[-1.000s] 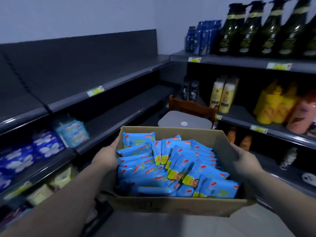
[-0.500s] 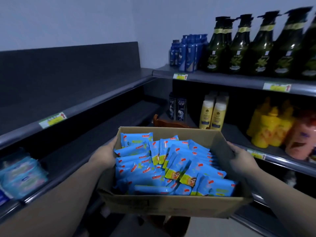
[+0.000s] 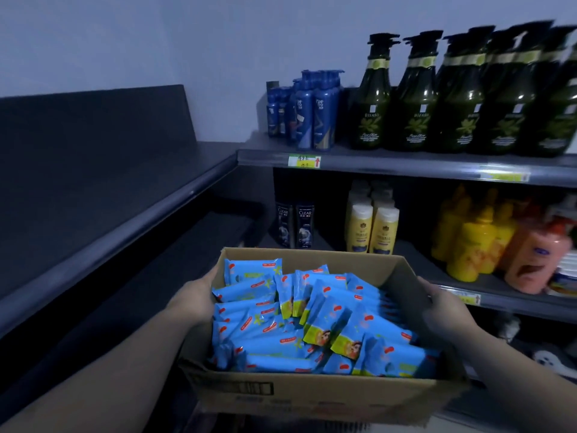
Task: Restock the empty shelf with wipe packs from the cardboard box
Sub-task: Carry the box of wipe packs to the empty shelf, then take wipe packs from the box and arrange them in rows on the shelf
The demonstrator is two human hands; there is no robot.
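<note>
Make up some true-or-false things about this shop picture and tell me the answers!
The left hand and right hand hold the open brown cardboard box by its sides. True.
The box holds red wipe packs. False: the plastic wipe packs are blue.
The dark grey metal shelf on the left is stacked with packs. False: no packs show on it.
Tall dark green pump bottles stand on the top right shelf. True.
The yellow plastic bottles stand above the green ones. False: they stand one shelf below.
</note>
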